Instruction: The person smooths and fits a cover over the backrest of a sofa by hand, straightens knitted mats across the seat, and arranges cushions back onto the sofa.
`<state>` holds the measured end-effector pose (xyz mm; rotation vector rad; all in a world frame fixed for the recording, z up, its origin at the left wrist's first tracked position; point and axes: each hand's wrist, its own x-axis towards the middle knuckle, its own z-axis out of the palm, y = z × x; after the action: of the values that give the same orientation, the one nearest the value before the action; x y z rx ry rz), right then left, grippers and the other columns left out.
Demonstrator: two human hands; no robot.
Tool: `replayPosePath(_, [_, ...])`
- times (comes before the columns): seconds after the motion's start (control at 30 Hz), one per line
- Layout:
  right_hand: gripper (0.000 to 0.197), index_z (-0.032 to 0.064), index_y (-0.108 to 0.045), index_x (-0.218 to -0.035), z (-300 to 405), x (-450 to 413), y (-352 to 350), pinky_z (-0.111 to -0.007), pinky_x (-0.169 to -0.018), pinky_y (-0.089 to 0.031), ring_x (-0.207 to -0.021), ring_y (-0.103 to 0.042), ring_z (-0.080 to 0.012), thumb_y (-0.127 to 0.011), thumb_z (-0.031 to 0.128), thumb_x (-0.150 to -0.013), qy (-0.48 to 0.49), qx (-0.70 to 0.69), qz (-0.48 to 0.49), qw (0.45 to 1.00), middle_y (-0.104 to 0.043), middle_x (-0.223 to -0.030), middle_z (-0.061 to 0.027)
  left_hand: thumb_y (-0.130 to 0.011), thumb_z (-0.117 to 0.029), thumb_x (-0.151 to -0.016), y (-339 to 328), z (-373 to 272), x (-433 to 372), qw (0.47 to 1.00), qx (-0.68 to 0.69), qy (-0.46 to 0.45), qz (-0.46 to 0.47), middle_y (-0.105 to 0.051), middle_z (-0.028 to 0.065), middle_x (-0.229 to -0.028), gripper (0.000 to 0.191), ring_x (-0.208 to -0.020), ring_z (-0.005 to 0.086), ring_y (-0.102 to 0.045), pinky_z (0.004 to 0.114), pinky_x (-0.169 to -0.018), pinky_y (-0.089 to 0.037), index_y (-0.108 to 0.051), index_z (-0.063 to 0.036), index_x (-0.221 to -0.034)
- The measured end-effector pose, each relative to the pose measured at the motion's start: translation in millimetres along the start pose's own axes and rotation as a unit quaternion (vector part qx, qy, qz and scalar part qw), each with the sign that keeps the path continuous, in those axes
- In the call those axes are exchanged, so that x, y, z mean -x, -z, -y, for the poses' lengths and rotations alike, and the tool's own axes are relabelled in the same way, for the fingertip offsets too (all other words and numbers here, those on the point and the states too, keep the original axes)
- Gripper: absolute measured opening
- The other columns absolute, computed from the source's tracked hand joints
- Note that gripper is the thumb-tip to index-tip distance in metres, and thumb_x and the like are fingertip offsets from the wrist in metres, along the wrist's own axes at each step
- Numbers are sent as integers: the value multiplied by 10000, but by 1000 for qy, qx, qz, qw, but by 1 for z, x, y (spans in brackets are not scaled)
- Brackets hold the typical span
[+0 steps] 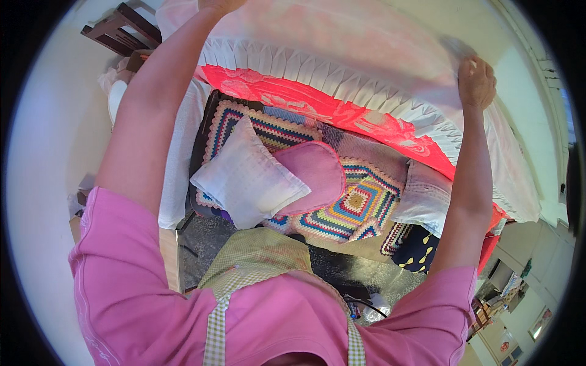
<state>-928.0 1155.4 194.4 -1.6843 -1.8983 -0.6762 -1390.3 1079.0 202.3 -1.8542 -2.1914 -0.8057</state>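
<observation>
Both arms reach up and apart, with a pale pink-white cloth [320,27] with a white pleated ruffle spread between them. At its upper right edge, my right hand [477,82] has curled fingers that grip the cloth. My left hand [222,3] is cut off by the top rim, so its fingers are hidden. Beneath the ruffle hangs a bright red patterned cloth [339,110]. Below lies a seat with a multicoloured crocheted blanket [357,199], a white cushion [249,176] and a rounded pink cushion [316,176].
A dark wooden chair back [126,29] stands at the upper left, near a white cloth-covered piece [176,174]. At the right end of the seat are a pale denim-like cushion [425,192] and a black cloth with yellow bows [414,249]. A pale wall [46,160] rises at left.
</observation>
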Motion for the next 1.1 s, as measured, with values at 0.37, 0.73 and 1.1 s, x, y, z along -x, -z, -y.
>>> replayPosePath(0.37, [794,139,-354,-1303,285,15,39,-466,-988,-269,-1224,-339,-295,-601,568,-683,281,-128,248,918,-404,-1275,-136,-420,-327,-782,-15,37,2,1000,-10,1,-29,-630,66,-957,293,-877,282,-593,431,-768,-460,-655,-172,-864])
replayPosePath(0.73, [814,148,-345,-1316,297,-1,46,-430,-973,-280,-1212,-359,-270,-647,525,-661,258,-131,279,916,-401,-1294,-107,-524,-230,-854,-22,242,3,696,592,365,178,-593,98,-1100,373,-894,210,-607,342,-771,-498,-529,-37,-1173])
replayPosePath(1.1, [812,136,-368,-1293,297,3,40,-423,-956,-299,-1194,-369,-259,-694,476,-631,272,-133,240,922,-419,-1270,-96,-486,-202,-795,21,201,-43,924,134,287,-216,-607,226,-838,236,-811,402,-578,430,-705,-469,-560,-17,-920])
